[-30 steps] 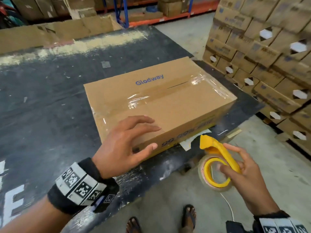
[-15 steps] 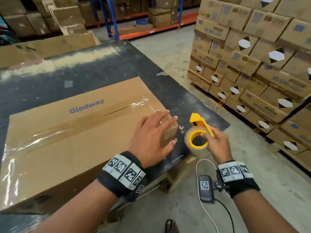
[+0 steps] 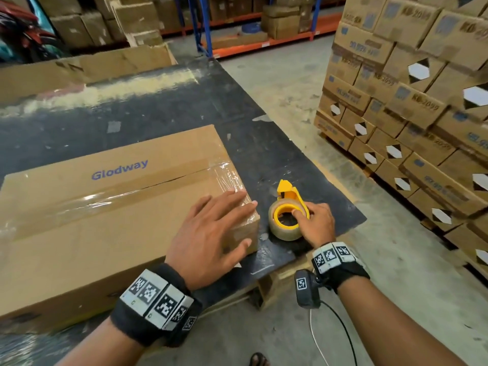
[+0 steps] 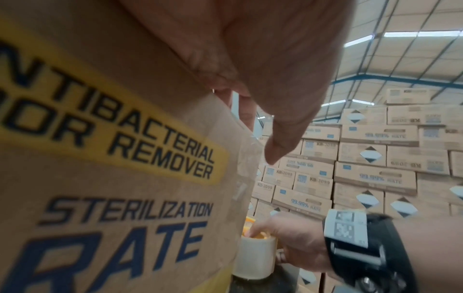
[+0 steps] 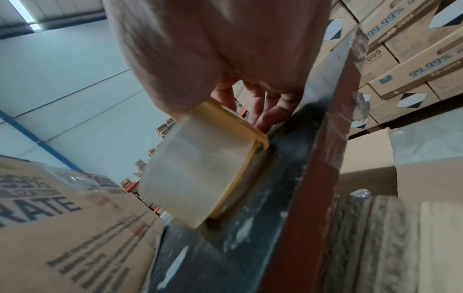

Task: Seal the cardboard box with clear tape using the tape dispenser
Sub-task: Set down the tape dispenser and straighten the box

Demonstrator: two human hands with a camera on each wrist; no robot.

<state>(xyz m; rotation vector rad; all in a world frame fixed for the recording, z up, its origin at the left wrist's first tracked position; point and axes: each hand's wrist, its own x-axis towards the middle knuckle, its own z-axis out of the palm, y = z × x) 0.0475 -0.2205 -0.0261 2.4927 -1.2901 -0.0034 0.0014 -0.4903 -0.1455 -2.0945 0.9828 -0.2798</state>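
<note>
A brown cardboard box (image 3: 100, 207) printed "Glodway" lies on the dark table (image 3: 277, 159), with clear tape along its top seam and over its near right corner. My left hand (image 3: 211, 233) rests flat on that corner with the fingers spread. The box's printed side (image 4: 112, 178) fills the left wrist view. Just right of the box, the yellow tape dispenser (image 3: 289, 210) with its clear roll lies flat on the table. My right hand (image 3: 314, 223) holds it, fingers curled on its yellow ring. In the right wrist view the roll (image 5: 200, 168) sits on the table under my right hand.
A tall stack of printed cartons (image 3: 412, 101) stands on the floor to the right. An open cardboard box (image 3: 79, 70) sits at the table's far edge, with shelving (image 3: 250, 27) behind. The table's right edge (image 3: 343, 204) is close to the dispenser. A foot (image 3: 257, 359) shows below.
My right hand has brought the dispenser from the air beside the table down flat onto it by the box's corner. My left hand has slid along the box to that corner.
</note>
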